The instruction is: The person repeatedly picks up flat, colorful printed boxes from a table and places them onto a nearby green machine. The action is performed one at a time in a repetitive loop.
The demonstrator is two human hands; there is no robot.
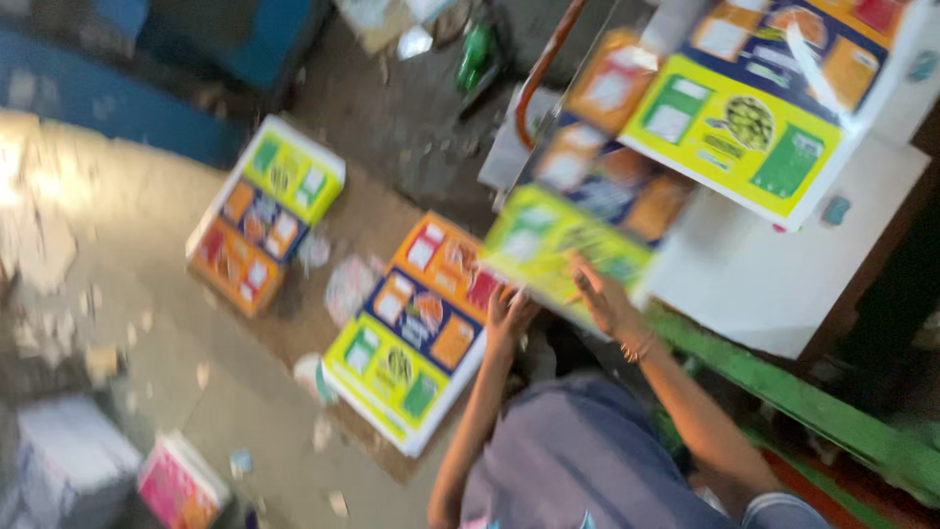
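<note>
Paper bundles [69, 470] sit blurred at the far left on the grey floor [147, 245], with a pink stack [181, 485] beside them. Further right, 1 printed sheet stack [266, 214] lies on the floor, its long axis running from lower left to upper right, green end uppermost. A second floor stack [416, 333] lies nearer the person, its long axis slanting from the orange end at upper right down to the green end at lower left.

Next comes the left hand [509, 313], fingers spread apart and resting on the lower edge of a tilted printed sheet [578, 196]. The right hand [605, 299] is just beside it, palm open and flat against the same sheet's green end. That sheet is lifted off the floor, its long axis rising from the hands toward the upper right, green end lowest. Motion blur hides whether any finger curls round the edge.

At the right, another printed sheet [754, 108] lies on a white table [783, 274], above a green bar [813, 402].
</note>
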